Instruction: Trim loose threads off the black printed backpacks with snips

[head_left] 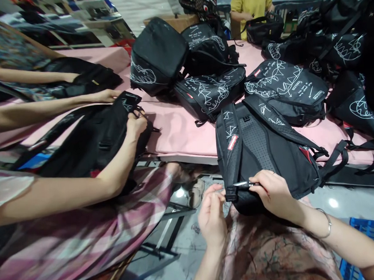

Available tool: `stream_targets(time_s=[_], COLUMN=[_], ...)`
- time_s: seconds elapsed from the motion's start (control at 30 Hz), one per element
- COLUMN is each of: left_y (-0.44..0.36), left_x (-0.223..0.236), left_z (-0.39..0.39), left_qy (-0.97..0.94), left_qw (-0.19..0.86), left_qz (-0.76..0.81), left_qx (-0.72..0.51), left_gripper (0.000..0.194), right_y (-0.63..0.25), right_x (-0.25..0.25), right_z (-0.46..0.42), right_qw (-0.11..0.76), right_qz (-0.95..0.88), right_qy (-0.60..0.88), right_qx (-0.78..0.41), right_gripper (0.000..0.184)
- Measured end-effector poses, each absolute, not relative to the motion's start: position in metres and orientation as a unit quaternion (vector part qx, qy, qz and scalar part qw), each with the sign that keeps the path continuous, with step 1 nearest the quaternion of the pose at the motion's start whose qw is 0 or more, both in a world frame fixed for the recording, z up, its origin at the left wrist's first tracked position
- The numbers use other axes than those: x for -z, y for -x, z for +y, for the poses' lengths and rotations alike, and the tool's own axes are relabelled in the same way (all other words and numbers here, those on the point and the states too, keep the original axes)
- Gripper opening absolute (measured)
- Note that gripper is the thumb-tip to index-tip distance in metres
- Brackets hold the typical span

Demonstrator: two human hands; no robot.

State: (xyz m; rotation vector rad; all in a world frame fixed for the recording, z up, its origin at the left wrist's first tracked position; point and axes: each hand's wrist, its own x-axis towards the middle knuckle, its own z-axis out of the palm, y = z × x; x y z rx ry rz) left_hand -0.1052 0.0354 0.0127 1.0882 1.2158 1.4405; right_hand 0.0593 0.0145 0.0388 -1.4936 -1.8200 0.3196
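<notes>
A black backpack [256, 140] leans against the table edge over my lap, its padded back and shoulder straps facing me. White scribbles and a red label mark the left strap [233, 154]. My left hand [212, 214] is closed in a pinch at the buckle [231, 193] at that strap's lower end; exactly what the fingertips grip is partly hidden. My right hand [276, 191] is closed around a pair of thread snips [243, 184], slim and dark with a shiny tip. Their tip points left and lies close to the strap just above the buckle.
Several black printed backpacks [287, 88] lie across the pink table [180, 136]. On the left, a co-worker's hands [137, 123] handle another black backpack [83, 145]. A person in yellow [250, 5] stands at the back. A blue crate [372, 234] is on the floor at right.
</notes>
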Motion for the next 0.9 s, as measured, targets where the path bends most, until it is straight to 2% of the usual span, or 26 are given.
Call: stream_targets(time_s=[0.1, 0.17, 0.23, 0.27, 0.37, 0.4, 0.47, 0.53, 0.6, 0.73, 0.83, 0.9], left_y=[0.099, 0.095, 0.091, 0.089, 0.087, 0.085, 0.082, 0.078, 0.076, 0.084, 0.093, 0.096], left_x=[-0.016, -0.012, -0.003, 0.001, 0.008, 0.007, 0.002, -0.003, -0.005, 0.0, -0.001, -0.007], left_z=[0.033, 0.033, 0.035, 0.037, 0.042, 0.044, 0.046, 0.047, 0.048, 0.047, 0.045, 0.044], left_qy=[-0.345, -0.376, -0.439, -0.475, -0.563, -0.581, -0.604, -0.616, -0.621, -0.586, -0.492, -0.389], left_qw=[0.551, 0.537, 0.503, 0.487, 0.444, 0.419, 0.333, 0.246, 0.209, 0.312, 0.442, 0.553], left_qz=[0.445, 0.439, 0.446, 0.452, 0.47, 0.473, 0.473, 0.467, 0.485, 0.539, 0.549, 0.526], left_qx=[-0.615, -0.614, -0.596, -0.577, -0.515, -0.512, -0.548, -0.585, -0.579, -0.518, -0.511, -0.515], left_gripper=[0.04, 0.035, 0.025, 0.027, 0.061, 0.067, 0.065, 0.053, 0.039, 0.031, 0.029, 0.031], right_y=[-0.058, -0.052, -0.044, -0.039, -0.028, -0.026, -0.025, -0.028, -0.032, -0.041, -0.048, -0.054], right_x=[-0.036, -0.03, -0.028, -0.029, -0.046, -0.054, -0.071, -0.08, -0.081, -0.067, -0.059, -0.056], right_z=[0.029, 0.043, 0.058, 0.064, 0.073, 0.074, 0.076, 0.078, 0.082, 0.088, 0.084, 0.078], right_qw=[0.435, 0.424, 0.424, 0.436, 0.499, 0.509, 0.517, 0.51, 0.487, 0.433, 0.404, 0.411], right_qz=[-0.598, -0.547, -0.522, -0.514, -0.501, -0.506, -0.529, -0.554, -0.573, -0.595, -0.608, -0.614], right_qy=[0.592, 0.577, 0.559, 0.556, 0.546, 0.538, 0.533, 0.553, 0.583, 0.584, 0.573, 0.578], right_qx=[-0.32, -0.434, -0.485, -0.486, -0.449, -0.441, -0.411, -0.356, -0.308, -0.343, -0.372, -0.348], right_gripper=[0.016, 0.024, 0.025, 0.024, 0.02, 0.018, 0.017, 0.018, 0.016, 0.018, 0.023, 0.023])
